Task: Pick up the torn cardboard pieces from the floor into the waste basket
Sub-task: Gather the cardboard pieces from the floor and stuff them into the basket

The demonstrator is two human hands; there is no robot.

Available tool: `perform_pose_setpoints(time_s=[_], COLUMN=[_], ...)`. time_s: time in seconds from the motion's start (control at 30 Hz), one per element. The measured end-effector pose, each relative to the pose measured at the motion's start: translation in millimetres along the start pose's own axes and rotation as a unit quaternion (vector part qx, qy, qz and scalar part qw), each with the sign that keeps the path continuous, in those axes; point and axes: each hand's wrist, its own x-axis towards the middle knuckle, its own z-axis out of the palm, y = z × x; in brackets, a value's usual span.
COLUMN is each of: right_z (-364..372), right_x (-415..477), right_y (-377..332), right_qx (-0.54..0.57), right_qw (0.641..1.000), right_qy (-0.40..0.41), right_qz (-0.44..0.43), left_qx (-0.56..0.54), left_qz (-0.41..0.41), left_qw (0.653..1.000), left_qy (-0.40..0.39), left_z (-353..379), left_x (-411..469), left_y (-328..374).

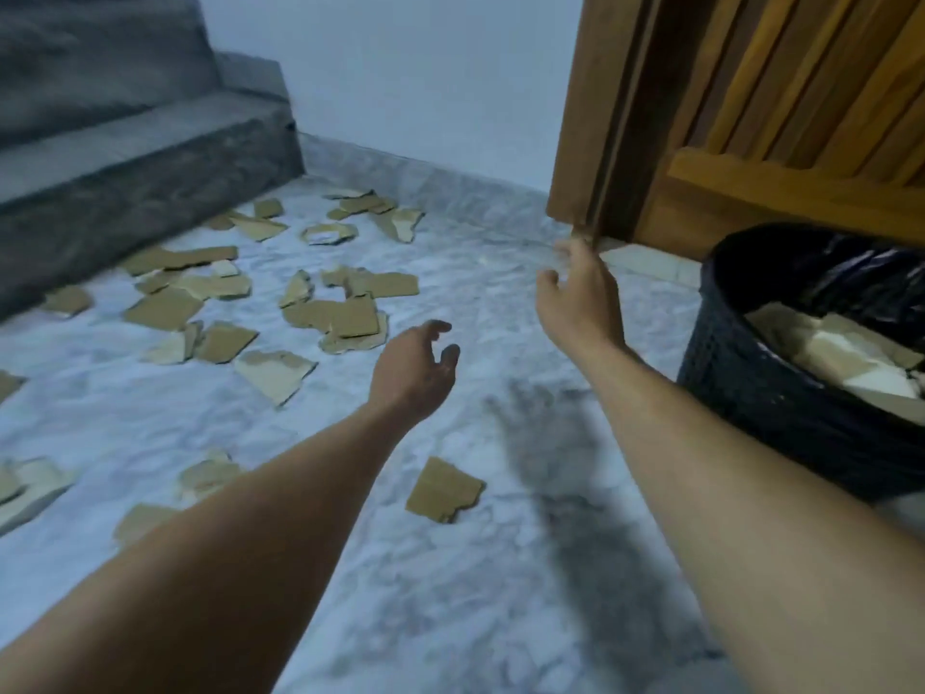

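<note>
Several torn brown cardboard pieces lie scattered over the pale marble floor, mostly to the left and middle; a stacked pile sits just beyond my left hand, and one loose piece lies between my forearms. My left hand reaches forward above the floor, fingers apart, holding nothing. My right hand is stretched out further right, fingers spread, empty. The black waste basket with a black liner stands at the right, with cardboard pieces inside.
A grey sofa borders the floor at the left. A wooden door and frame stand behind the basket at the upper right. A white wall closes the back.
</note>
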Motion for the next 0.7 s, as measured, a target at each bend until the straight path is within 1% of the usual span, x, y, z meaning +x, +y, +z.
perform_pose_setpoints(time_s=[0.1, 0.13, 0.2, 0.27, 0.37, 0.43, 0.5, 0.53, 0.6, 0.7], right_z=[51, 67, 96, 122, 163, 188, 215, 227, 251, 278], right_x=[-51, -68, -101, -132, -172, -191, -199, -197, -184, -147], right_y=[22, 31, 45, 52, 47, 40, 31, 25, 16, 11], right_qx=[-0.044, -0.071, -0.147, -0.228, -0.302, -0.330, -0.351, -0.349, -0.312, -0.252], right_qw=[0.987, 0.975, 0.941, 0.907, 0.884, 0.883, 0.890, 0.896, 0.914, 0.938], right_qy=[-0.144, -0.195, -0.284, -0.328, -0.342, -0.323, -0.287, -0.272, -0.260, -0.238], right_qz=[0.056, 0.076, 0.113, 0.132, 0.106, 0.083, 0.047, 0.030, 0.012, 0.022], left_qx=[0.109, 0.151, 0.213, 0.255, 0.280, 0.255, 0.223, 0.217, 0.204, 0.181], left_qz=[-0.033, -0.055, -0.102, -0.137, -0.195, -0.248, -0.290, -0.293, -0.272, -0.238], left_qw=[0.993, 0.987, 0.971, 0.957, 0.940, 0.934, 0.930, 0.931, 0.940, 0.953], left_qy=[0.005, 0.001, -0.017, -0.016, 0.010, 0.016, 0.024, 0.027, 0.027, 0.055], left_z=[-13, -17, -22, -27, -42, -49, -55, -57, -61, -62], left_x=[-37, -50, -77, -102, -130, -139, -138, -132, -116, -86], left_y=[-76, -100, -140, -174, -212, -230, -245, -252, -266, -281])
